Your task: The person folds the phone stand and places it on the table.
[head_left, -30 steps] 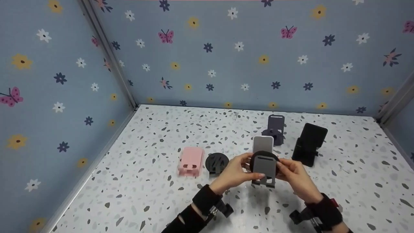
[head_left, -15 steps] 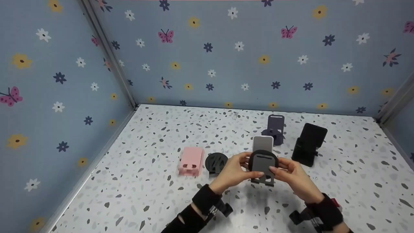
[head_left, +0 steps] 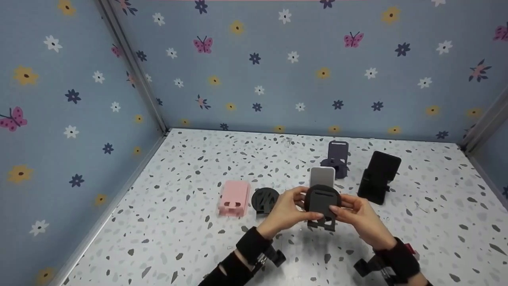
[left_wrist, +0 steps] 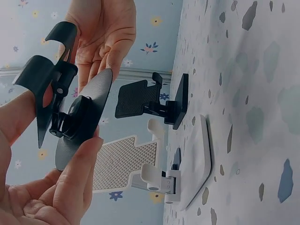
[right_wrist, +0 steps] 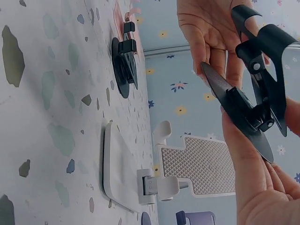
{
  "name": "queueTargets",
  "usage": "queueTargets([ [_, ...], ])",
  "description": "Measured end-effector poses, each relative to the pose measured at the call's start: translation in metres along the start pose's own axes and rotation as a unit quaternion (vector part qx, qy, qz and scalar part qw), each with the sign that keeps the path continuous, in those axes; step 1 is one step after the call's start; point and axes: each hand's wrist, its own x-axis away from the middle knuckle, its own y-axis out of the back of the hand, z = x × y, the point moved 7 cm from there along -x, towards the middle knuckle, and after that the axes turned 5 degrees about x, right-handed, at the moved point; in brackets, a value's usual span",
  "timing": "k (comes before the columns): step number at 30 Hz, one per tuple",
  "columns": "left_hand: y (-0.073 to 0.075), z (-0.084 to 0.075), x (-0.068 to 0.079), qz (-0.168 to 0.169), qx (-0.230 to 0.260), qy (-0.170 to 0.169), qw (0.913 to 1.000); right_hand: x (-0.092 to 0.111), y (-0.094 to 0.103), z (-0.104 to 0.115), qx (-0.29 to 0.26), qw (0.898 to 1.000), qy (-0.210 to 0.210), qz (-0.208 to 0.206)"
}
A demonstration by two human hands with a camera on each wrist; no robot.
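Both hands hold a black folding phone stand with a round base, raised over the table in the head view. My left hand grips its left side, thumb across the front plate and fingers behind. On the right edge, my right hand pinches it, thumb on the plate. The left wrist view shows the stand's disc base between the fingers of both hands, its hinge arm joining the disc to the plate. Two curved hooks jut from the plate in the right wrist view.
Behind the hands stands a white phone stand, with a purple one farther back. A black stand is at the right. To the left are a folded round black stand and a pink stand. Patterned walls enclose the speckled table.
My right thumb has moved from the stand's right edge onto its front plate. The stand has shifted slightly left and tilted, so the plate looks darker. The left hand keeps its grip.
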Motion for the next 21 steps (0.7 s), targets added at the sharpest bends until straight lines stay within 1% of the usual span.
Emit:
queueTargets([
  [4, -0.0007, 0.0022, -0.0007, 0.000, 0.005, -0.003, 1.0000, 0.0007, -0.0015, 0.0018, -0.004, 1.000, 0.008, 0.003],
  [11, -0.0019, 0.0012, 0.0005, 0.007, 0.014, -0.007, 0.9999, 0.0010, -0.0010, 0.0008, 0.005, 1.000, 0.005, -0.001],
  [14, -0.0017, 0.0010, 0.0007, 0.005, 0.010, -0.011, 0.9999, 0.0010, -0.0005, 0.0002, 0.011, 1.000, 0.003, -0.004],
  [21, -0.0023, -0.0009, 0.0006, 0.005, 0.000, -0.021, 0.9998, 0.0003, 0.0003, -0.0008, 0.007, 1.000, 0.004, -0.006],
])
